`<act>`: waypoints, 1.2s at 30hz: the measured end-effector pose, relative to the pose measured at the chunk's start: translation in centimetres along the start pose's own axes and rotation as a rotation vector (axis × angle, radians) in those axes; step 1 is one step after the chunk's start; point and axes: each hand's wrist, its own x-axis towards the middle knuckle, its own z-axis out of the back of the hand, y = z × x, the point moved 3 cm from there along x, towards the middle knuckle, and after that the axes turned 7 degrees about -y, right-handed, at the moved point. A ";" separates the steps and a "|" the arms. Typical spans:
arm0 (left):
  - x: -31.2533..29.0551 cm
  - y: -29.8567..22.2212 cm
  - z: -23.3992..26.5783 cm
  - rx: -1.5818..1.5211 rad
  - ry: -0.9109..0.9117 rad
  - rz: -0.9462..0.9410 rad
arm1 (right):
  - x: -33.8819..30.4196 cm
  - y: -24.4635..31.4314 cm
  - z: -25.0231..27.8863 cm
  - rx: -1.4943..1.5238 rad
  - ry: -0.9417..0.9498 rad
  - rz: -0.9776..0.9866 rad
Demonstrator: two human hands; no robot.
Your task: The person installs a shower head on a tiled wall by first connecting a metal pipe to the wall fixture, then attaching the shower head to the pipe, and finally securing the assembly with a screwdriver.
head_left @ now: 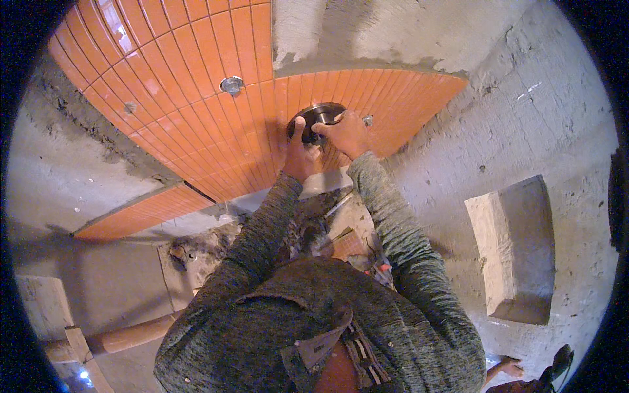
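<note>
Against a wall of narrow orange tiles (190,124), a dark, shiny round metal plate with a raised centre collar (317,118) is between my two hands. My left hand (299,157) grips its lower left side, thumb up along the face; its other fingers are mostly hidden. My right hand (352,135) closes on the right side, with thumb and fingertips at the collar. Whether the plate touches the tiles I cannot tell. A grey round pipe fitting (231,85) sticks out of the tiles to the upper left, and a smaller fitting (368,120) sits just right of my right hand.
Bare grey plaster (432,33) surrounds the tiles above and to the right. A recessed niche (517,252) opens in the right wall. Below my arms lies cluttered debris with a loose orange tile sheet (348,244). Another person's hand (510,367) shows at the lower right.
</note>
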 end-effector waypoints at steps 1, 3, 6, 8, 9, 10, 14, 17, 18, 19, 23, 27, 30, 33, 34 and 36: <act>0.5 -1.1 0.3 -0.124 0.007 0.120 | 0.2 -0.2 -0.1 0.009 -0.003 0.018; 1.5 -3.6 0.2 -0.538 -0.030 0.434 | -0.3 -0.3 -0.6 0.048 -0.058 0.058; 1.4 -0.3 -0.9 -0.940 -0.016 0.894 | -1.0 -0.1 -0.4 0.113 -0.068 0.065; 0.8 0.6 -0.8 -0.869 -0.002 0.937 | -1.3 -0.5 -0.6 0.155 -0.059 0.028; 0.8 -0.1 -0.4 -0.747 -0.005 0.840 | -1.3 -1.0 -0.8 0.173 -0.064 0.000; 0.9 -0.4 -0.4 -0.740 0.015 0.824 | -1.4 -1.5 -1.0 0.192 -0.068 -0.028; 0.9 0.7 -0.7 -0.972 0.110 1.004 | -1.7 -2.4 -1.3 0.228 -0.050 -0.041; 0.6 1.6 -0.8 -1.021 0.106 1.161 | -1.7 -3.7 -1.7 0.214 -0.050 -0.056; 0.6 1.0 -0.7 -1.001 0.096 1.161 | -1.6 -4.0 -2.1 0.204 -0.033 -0.061; 0.6 0.7 -0.6 -0.982 0.087 1.161 | -1.5 -4.3 -2.4 0.193 -0.016 -0.067; -1.9 7.1 -1.0 -0.701 0.136 0.868 | -2.3 -3.8 -2.8 0.265 0.042 -0.126; -0.1 1.8 0.3 -1.038 0.019 1.179 | -2.8 -4.4 -2.7 0.389 0.088 -0.206; 0.2 1.9 0.4 -1.079 0.006 1.166 | -3.0 -4.2 -2.5 0.357 0.059 -0.188; 0.3 2.3 0.0 -1.094 0.003 1.148 | -2.4 -6.7 -5.2 0.355 0.030 -0.146; 0.5 2.6 -0.1 -1.093 -0.001 1.140 | -2.3 -6.5 -5.5 0.367 0.027 -0.125; 0.5 3.1 0.2 -1.089 -0.021 1.125 | -2.7 -4.9 -4.1 0.411 0.056 -0.058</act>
